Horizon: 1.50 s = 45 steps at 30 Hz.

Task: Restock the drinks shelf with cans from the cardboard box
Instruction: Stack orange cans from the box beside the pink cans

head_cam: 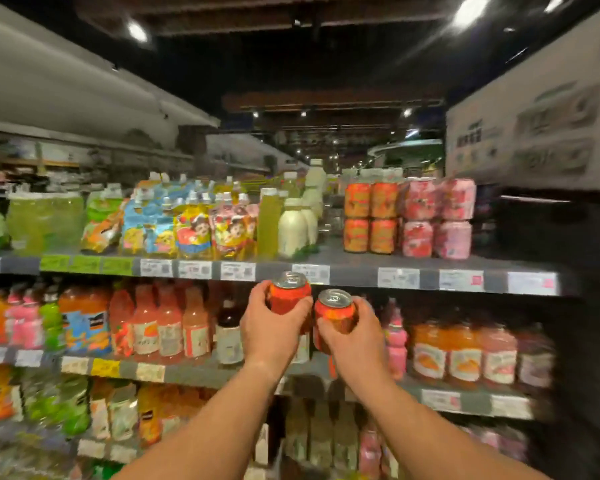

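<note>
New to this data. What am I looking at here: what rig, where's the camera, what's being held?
There is no robot. A person works with bare hands, and the single picture comes from a wide-angle camera worn on the head, looking forward at a shop's drinks shelves.

The left hand grips one orange can, fingers curled round it. The right hand grips a second orange can the same way. Both cans are upright, raised just below the edge of the top shelf.

On that shelf, to the right, stand stacked orange cans beside pink cans; bottles and pouches fill the left. Lower shelves hold juice bottles. The cardboard box is not in view.
</note>
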{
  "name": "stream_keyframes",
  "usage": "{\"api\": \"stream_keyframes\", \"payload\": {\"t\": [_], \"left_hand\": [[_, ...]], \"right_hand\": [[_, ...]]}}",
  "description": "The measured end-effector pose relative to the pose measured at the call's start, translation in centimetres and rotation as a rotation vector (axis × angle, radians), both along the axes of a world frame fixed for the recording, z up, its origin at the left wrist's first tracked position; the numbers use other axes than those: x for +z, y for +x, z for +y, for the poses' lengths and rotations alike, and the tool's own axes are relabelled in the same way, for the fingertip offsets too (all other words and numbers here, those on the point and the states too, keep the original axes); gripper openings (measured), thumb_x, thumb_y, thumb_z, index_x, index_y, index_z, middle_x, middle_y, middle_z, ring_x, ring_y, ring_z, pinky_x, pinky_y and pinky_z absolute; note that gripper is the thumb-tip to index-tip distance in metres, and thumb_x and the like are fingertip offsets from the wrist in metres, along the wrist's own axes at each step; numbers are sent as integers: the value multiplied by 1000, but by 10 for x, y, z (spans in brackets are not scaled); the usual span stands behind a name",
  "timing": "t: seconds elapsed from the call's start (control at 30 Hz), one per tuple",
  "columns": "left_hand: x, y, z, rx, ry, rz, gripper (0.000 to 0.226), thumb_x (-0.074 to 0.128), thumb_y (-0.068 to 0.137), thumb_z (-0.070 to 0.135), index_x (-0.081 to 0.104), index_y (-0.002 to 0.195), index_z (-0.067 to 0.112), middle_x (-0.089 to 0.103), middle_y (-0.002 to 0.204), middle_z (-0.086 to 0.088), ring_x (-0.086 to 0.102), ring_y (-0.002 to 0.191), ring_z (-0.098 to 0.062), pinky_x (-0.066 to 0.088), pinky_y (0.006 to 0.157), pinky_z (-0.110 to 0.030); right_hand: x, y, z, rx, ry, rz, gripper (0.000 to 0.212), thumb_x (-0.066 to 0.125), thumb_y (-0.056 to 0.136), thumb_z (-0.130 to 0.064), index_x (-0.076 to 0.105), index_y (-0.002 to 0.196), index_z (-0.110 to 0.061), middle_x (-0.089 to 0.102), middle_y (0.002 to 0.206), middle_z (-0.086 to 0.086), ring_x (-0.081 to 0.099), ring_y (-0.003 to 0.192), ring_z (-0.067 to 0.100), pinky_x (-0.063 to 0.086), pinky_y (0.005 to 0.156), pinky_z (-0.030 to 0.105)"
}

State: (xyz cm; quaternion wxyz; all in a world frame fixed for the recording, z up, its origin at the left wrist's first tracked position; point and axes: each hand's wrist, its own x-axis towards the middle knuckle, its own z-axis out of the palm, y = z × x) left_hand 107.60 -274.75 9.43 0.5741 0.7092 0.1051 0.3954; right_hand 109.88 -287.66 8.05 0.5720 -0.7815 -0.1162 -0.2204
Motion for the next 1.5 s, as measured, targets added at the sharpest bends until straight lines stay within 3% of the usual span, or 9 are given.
{"api": "stream_keyframes", "payload": {"t": [0.1,0.33,0.43,0.63,0.77,0.93,1.07,1.27,1.5], "left_hand": [[33,26,-42,-49,-24,-16,43,90,67,42,56,94,34,64,89,18,67,90,-13,55,90,-37],[98,103,-74,-136,-38,-76,49,89,58,46,63,93,25,73,88,7,71,82,-13,60,84,-43],[111,138,-69,-154,-6,-41,40,90,66,39,60,90,28,70,87,11,69,82,-11,58,87,-39],[111,197,-55,-179,43,94,43,88,58,48,70,90,25,75,86,7,72,82,-17,60,84,-41],[110,220,-52,-204,127,191,36,89,61,44,73,83,21,76,87,1,72,82,-20,60,82,-38],[120,244,-52,-246,231,282,41,89,67,43,78,97,17,77,96,-1,72,87,-21,58,84,-32],[114,258,-48,-206,246,352,46,89,67,46,76,100,16,76,100,-2,71,90,-24,58,85,-33],[114,266,-42,-200,241,380,50,91,60,46,76,98,17,77,97,-3,72,84,-23,61,83,-39],[112,275,-40,-185,352,404,60,88,62,56,73,106,19,75,103,-3,72,90,-23,60,85,-38]], "right_hand": [[25,8,-45,-97,-9,4,63,77,75,-40,50,131,-26,61,120,-5,57,113,17,42,91,29],[79,59,-88,-231,13,-54,55,75,75,-46,51,123,-34,63,111,-7,61,103,19,49,88,35],[104,89,-81,-264,37,-115,49,73,74,-47,54,118,-35,61,106,-10,60,97,16,50,81,35],[127,144,-65,-382,-39,-39,52,73,78,-44,55,123,-25,54,106,-5,56,103,21,45,82,33],[127,174,-54,-430,-109,60,43,74,73,-48,62,105,-22,65,96,0,62,85,23,52,71,34],[130,191,-51,-469,-213,145,34,73,78,-44,63,98,-18,56,82,-2,49,68,20,28,48,22],[134,200,-52,-495,-316,203,28,71,82,-45,55,85,-23,55,80,0,48,71,21,36,58,25],[130,212,-49,-513,-387,186,30,70,85,-46,54,87,-21,65,95,4,54,78,24,40,65,29],[131,222,-47,-517,-410,203,39,71,84,-47,64,106,-15,66,104,6,64,90,28,42,66,30]]}}
